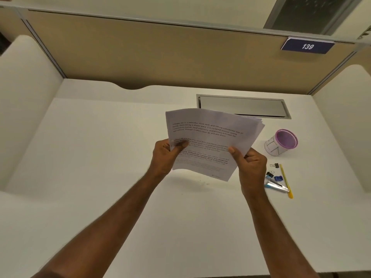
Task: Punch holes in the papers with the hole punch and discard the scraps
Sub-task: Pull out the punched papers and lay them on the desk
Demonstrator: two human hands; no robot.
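A thin stack of printed white papers [210, 127] is held up above the white desk [100, 157], tilted slightly to the right. My left hand [163, 157] grips the stack's left edge, thumb on top of the text. My right hand [251, 164] grips its lower right corner. The sheets fan apart a little at the top right. A small blue and silver tool [276, 184], either a punch or a stapler, lies on the desk just right of my right hand. I cannot tell which it is.
A white cup with a purple rim [282, 142] stands at the right. Black binder clips [274, 166], a small blue item [278, 178] and a yellow pen [286, 180] lie beside the tool. A grey cable hatch [243, 106] sits behind the papers. Partition walls enclose the desk.
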